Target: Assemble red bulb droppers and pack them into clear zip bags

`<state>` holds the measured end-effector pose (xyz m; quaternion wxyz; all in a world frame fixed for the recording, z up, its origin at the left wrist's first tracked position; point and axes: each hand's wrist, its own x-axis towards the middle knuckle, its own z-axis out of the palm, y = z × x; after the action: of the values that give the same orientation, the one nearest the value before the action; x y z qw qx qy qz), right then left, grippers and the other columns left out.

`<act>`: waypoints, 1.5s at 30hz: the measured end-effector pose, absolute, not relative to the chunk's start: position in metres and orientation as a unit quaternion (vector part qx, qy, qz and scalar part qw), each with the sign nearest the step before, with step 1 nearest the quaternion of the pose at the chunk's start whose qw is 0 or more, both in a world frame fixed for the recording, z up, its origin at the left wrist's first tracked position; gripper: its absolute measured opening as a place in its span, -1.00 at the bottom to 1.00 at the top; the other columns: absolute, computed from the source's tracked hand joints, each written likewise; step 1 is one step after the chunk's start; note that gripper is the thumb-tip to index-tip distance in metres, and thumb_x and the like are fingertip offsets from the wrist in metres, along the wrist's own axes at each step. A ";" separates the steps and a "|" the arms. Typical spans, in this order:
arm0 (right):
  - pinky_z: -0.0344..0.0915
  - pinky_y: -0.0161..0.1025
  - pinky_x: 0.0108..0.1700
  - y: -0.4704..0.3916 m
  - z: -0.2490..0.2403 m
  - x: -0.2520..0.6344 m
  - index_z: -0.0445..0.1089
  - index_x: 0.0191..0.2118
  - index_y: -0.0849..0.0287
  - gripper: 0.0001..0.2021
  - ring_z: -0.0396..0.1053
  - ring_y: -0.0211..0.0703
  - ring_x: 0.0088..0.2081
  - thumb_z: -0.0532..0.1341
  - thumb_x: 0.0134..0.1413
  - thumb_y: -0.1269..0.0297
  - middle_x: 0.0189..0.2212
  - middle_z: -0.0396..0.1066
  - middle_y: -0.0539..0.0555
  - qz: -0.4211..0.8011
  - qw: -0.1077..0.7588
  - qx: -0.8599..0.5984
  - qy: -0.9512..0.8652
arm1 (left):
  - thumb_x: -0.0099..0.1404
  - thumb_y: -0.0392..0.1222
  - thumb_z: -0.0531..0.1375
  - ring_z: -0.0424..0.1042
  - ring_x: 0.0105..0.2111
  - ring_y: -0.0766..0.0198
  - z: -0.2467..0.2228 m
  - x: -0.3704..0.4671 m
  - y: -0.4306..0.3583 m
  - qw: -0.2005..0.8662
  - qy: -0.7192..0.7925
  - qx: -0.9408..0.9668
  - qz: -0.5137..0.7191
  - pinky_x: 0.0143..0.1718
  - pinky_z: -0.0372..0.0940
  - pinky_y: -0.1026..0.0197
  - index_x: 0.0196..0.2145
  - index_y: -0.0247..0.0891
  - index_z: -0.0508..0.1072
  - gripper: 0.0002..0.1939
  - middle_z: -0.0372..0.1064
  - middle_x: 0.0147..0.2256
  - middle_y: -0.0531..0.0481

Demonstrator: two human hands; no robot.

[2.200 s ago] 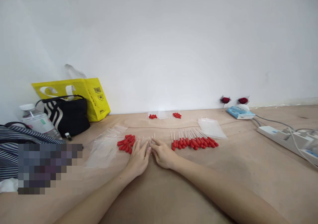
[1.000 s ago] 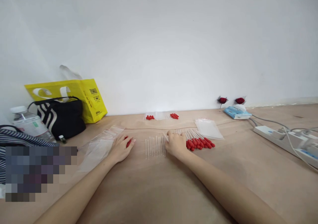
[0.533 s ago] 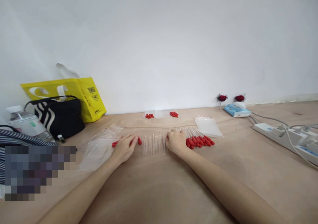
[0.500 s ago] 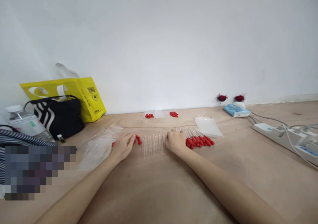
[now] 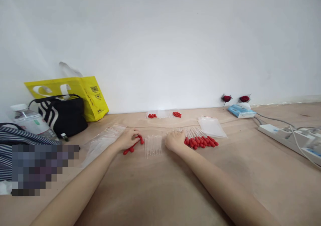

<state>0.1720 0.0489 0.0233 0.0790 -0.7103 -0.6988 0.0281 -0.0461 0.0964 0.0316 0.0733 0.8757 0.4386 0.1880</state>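
My left hand (image 5: 129, 138) is over a loose group of red rubber bulbs (image 5: 131, 149), its thumb and fingers closed around a bulb at the group's upper right. Beside it, clear thin glass dropper tubes (image 5: 153, 145) lie side by side in a row. To the right of that row, my right hand (image 5: 175, 140) rests on the table with its fingers curled; what they hold is hidden behind the hand. Just past it lie several droppers (image 5: 200, 141), clear tubes with red bulbs on their ends, fanned out with the bulbs towards me.
Clear zip bags lie at left (image 5: 102, 142) and at right (image 5: 212, 126). Two small bags of red bulbs (image 5: 152, 115) are by the wall. A yellow bag (image 5: 96, 99), black bag (image 5: 67, 119) and bottle (image 5: 33, 122) stand left; tissues (image 5: 241, 111) and a power strip (image 5: 288, 135) are right.
My left hand has moved slightly up and right, uncovering more red bulbs below it. My right hand has shifted a little left, and fewer tubes show beside it. The view has shifted slightly.
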 end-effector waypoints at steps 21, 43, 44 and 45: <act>0.10 -0.24 -0.28 -0.039 -0.015 0.243 0.32 -0.23 0.15 -0.81 0.25 -0.23 -0.41 -0.01 0.12 0.43 -0.42 0.36 0.06 0.058 0.331 -0.403 -0.851 | 0.21 -0.25 0.06 0.32 -0.41 0.28 0.005 0.022 -0.021 0.152 0.373 0.881 0.249 -0.33 0.21 0.25 -0.36 -0.27 0.41 -0.86 0.34 -0.42 -0.01; 0.03 -0.28 -0.33 -0.045 -0.011 0.220 0.29 -0.38 0.20 -0.89 0.21 -0.30 -0.50 0.04 0.08 0.38 -0.56 0.30 -0.02 0.079 0.340 -0.369 -0.861 | 0.21 -0.26 0.05 0.35 -0.36 0.26 0.003 0.021 -0.016 0.187 0.379 0.859 0.289 -0.30 0.21 0.23 -0.36 -0.25 0.41 -0.86 0.40 -0.40 0.01; 0.03 -0.28 -0.33 -0.045 -0.012 0.221 0.29 -0.38 0.20 -0.90 0.21 -0.30 -0.50 0.04 0.07 0.38 -0.56 0.29 -0.03 0.080 0.341 -0.369 -0.861 | 0.22 -0.26 0.05 0.35 -0.36 0.27 0.003 0.020 -0.016 0.194 0.372 0.860 0.292 -0.32 0.22 0.25 -0.35 -0.25 0.41 -0.86 0.40 -0.40 0.00; 0.03 -0.27 -0.33 -0.045 -0.012 0.221 0.29 -0.38 0.20 -0.90 0.21 -0.30 -0.50 0.05 0.07 0.38 -0.56 0.29 -0.03 0.079 0.341 -0.367 -0.862 | 0.22 -0.26 0.04 0.36 -0.37 0.27 0.002 0.020 -0.016 0.201 0.366 0.859 0.296 -0.33 0.23 0.26 -0.34 -0.26 0.41 -0.85 0.40 -0.40 0.00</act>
<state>0.2212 -0.0448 -0.0120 0.3409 -0.3669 -0.8619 0.0790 0.0197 -0.0156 0.0024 0.2007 0.8593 0.3660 0.2956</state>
